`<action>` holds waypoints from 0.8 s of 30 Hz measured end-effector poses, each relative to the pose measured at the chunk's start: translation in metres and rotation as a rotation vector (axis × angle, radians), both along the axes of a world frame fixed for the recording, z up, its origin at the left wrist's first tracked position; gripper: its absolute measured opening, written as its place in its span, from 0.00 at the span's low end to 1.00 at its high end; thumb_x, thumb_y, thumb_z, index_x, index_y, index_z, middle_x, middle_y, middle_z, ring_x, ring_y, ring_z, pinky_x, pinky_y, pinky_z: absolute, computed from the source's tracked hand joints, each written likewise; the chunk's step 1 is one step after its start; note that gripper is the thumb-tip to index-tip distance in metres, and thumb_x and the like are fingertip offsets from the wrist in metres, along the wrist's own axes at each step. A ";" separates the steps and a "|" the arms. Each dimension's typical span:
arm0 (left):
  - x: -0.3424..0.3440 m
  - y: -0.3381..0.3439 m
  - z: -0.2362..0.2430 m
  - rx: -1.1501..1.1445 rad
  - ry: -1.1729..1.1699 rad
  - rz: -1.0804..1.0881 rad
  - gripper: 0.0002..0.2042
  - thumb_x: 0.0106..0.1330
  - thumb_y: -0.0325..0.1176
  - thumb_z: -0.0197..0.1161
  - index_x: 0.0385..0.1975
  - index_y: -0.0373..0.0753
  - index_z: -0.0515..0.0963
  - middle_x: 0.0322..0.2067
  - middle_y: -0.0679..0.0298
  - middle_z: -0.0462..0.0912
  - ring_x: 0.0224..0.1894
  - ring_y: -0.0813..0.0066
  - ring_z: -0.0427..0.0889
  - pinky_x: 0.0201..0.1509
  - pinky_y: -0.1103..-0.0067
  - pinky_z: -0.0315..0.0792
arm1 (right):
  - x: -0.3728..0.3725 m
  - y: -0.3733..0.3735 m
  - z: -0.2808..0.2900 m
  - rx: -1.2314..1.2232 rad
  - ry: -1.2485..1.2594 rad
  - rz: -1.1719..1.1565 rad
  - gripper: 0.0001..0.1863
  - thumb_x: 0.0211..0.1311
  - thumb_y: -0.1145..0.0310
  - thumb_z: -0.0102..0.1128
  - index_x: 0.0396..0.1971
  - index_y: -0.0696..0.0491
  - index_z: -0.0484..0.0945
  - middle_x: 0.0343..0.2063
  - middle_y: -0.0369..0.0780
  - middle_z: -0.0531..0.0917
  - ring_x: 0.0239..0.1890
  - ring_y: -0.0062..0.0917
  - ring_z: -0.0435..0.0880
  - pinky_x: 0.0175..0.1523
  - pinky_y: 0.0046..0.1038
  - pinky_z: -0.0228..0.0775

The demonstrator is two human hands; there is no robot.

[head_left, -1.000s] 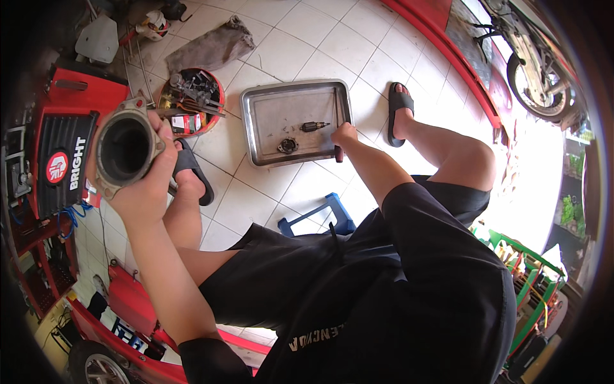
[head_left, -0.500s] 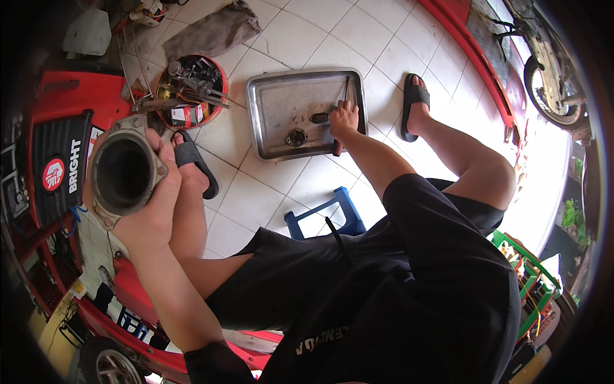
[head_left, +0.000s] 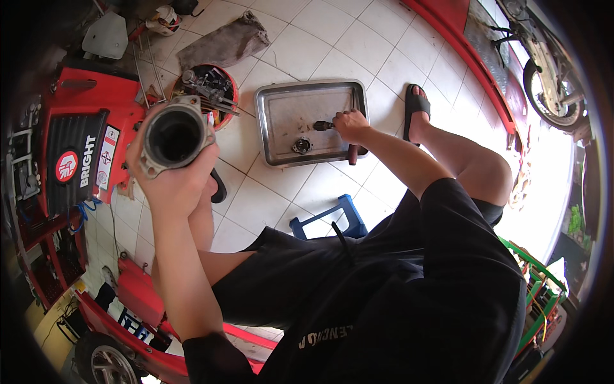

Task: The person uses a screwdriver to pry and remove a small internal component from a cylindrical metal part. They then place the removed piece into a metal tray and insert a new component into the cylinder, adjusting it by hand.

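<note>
My left hand (head_left: 178, 187) is raised at the left, wrapped round a grey metal engine cylinder (head_left: 173, 134). Its round bore faces up at me, and flange lugs with bolt holes stick out round the rim. Over the right side of a shallow metal tray (head_left: 272, 155), my right hand (head_left: 351, 125) has its fingers curled in at one end of a dark stubby part (head_left: 323, 126). The gripped end is hidden. A screwdriver (head_left: 353, 155) with a reddish-brown handle lies across the tray's near rim, passing under that hand. Left of it sits a small round dark metal part (head_left: 302, 145).
A red-rimmed tub (head_left: 231, 85) of metal parts and tools stands beyond the cylinder, with a grey cloth (head_left: 224, 41) behind it. A low blue stool (head_left: 348, 214) is between my legs. Red machinery (head_left: 86, 96) lines the left; a motorcycle wheel (head_left: 553, 93) shows far right.
My left hand has carried the cylinder to the right, in front of the tub. My right hand stays at the tray, and more of the screwdriver handle shows. The whole view has shifted slightly.
</note>
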State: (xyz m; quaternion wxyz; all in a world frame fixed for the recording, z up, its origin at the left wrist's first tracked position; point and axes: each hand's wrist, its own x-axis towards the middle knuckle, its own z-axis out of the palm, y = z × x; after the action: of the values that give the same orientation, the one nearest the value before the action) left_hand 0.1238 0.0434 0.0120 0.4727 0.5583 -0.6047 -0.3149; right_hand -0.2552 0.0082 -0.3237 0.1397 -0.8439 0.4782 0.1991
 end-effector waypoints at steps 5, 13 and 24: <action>-0.013 0.000 0.011 -0.068 -0.048 -0.011 0.18 0.46 0.22 0.74 0.40 0.32 0.81 0.34 0.65 0.87 0.37 0.80 0.85 0.45 0.80 0.78 | 0.049 -0.013 0.036 0.082 0.121 0.085 0.12 0.67 0.67 0.56 0.43 0.50 0.87 0.48 0.42 0.87 0.51 0.35 0.88 0.51 0.38 0.79; -0.037 0.001 0.015 -0.032 0.021 -0.069 0.17 0.46 0.22 0.74 0.39 0.32 0.82 0.33 0.66 0.88 0.37 0.81 0.86 0.46 0.81 0.79 | 0.063 0.007 0.004 -0.131 -0.098 -0.135 0.19 0.71 0.53 0.53 0.28 0.48 0.87 0.32 0.42 0.90 0.39 0.39 0.90 0.43 0.41 0.80; -0.044 -0.014 0.012 -0.159 -0.046 -0.147 0.20 0.44 0.25 0.77 0.39 0.32 0.82 0.32 0.62 0.88 0.35 0.77 0.87 0.45 0.78 0.79 | 0.036 -0.063 0.237 -0.621 -0.719 0.042 0.19 0.65 0.57 0.64 0.18 0.52 0.78 0.20 0.43 0.82 0.23 0.43 0.82 0.30 0.43 0.74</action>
State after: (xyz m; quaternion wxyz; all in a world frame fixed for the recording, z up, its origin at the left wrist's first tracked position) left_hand 0.0800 0.0293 0.0237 0.4773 0.4802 -0.6777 -0.2869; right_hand -0.2194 -0.0553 -0.0868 0.0335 -0.8707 0.4190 -0.2551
